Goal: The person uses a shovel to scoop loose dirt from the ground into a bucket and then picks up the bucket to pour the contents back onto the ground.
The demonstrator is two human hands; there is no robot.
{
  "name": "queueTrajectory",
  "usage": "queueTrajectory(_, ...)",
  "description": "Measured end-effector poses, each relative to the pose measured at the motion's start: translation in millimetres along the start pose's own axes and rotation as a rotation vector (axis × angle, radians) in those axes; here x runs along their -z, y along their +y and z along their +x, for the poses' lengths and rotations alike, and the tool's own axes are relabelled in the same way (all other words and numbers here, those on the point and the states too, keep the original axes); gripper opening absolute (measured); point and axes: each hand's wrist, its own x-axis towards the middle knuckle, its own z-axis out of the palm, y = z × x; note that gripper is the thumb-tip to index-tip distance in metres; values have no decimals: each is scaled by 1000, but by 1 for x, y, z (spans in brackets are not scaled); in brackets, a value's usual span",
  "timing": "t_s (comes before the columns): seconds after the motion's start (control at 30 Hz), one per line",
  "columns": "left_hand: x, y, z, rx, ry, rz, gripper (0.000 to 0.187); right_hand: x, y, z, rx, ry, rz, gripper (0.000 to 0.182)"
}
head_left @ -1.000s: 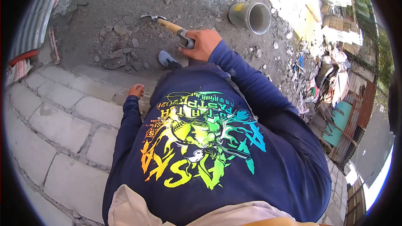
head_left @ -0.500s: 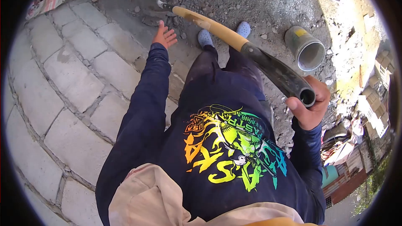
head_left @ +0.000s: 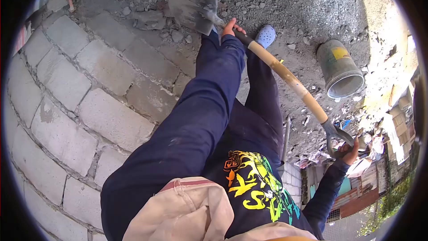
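A shovel [head_left: 292, 80] with a wooden shaft runs diagonally across the head view. Its flat, dusty metal blade [head_left: 189, 9] is at the upper left, over the rubble. My left hand [head_left: 232, 27] is closed round the dark lower end of the shaft, just behind the blade. At the other end, my right hand [head_left: 350, 151] is closed on the dark grip handle. My left foot is mostly hidden behind the arm and blade; a light blue clog [head_left: 266, 36] shows on the other foot.
A grey bucket [head_left: 339, 69] with a yellow label lies tilted on the gravel to the right. A concrete block wall [head_left: 84, 107] rises along my left side. Loose stones and rubble [head_left: 151, 19] lie near the blade. Debris and stacked blocks [head_left: 399, 129] stand at the far right.
My left hand was open and apart from the shovel; now it grips the lower shaft. The right hand has moved outward to the right and down with the handle, and the blade shows broadside.
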Motion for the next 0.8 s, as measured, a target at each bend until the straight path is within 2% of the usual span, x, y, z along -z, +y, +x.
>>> queueTrajectory(0.03,-16,-32,13,97,-23,33,34,16,-2,3,-6,110,-20,43)
queueTrajectory(0.13,-57,-121,43,266,-162,-29,29,75,-18,13,49,174,33,41)
queueTrajectory(0.2,-84,-139,46,387,-128,-70,26,75,-35,30,81,190,21,42)
queueTrajectory(0.23,-89,-142,62,429,-142,-77,26,61,-45,39,78,268,20,45)
queueTrajectory(0.27,-92,-127,79,417,-150,-80,26,50,-52,52,73,345,19,49)
queueTrajectory(0.33,-78,-82,134,376,-125,-134,25,-8,-48,118,99,143,-12,48)
queueTrajectory(0.37,-59,-49,178,346,-94,-183,24,-126,-39,101,170,282,60,47)
queueTrajectory(0.4,-44,-5,202,318,-40,-208,24,-166,-32,113,84,158,5,47)
queueTrajectory(0.43,-34,25,206,216,-181,-138,24,-207,-26,124,4,31,-61,48)
queueTrajectory(0.5,-20,92,229,218,-115,-29,23,-260,-2,133,144,-33,-94,40)
queueTrajectory(0.53,-23,103,233,211,-122,-29,23,-271,11,143,118,-46,-68,41)
queueTrajectory(0.6,-3,116,218,153,23,-126,22,-274,31,125,64,22,-72,43)
queueTrajectory(0.63,0,124,216,142,17,-126,22,-262,37,123,7,-100,-32,42)
queueTrajectory(0.7,-2,142,209,118,96,-40,28,-271,64,125,-70,-63,55,42)
queueTrajectory(0.77,30,179,253,109,54,-3,28,-309,101,104,-49,21,58,30)
queueTrajectory(0.8,24,182,252,100,47,3,28,-321,94,82,-6,1,68,32)
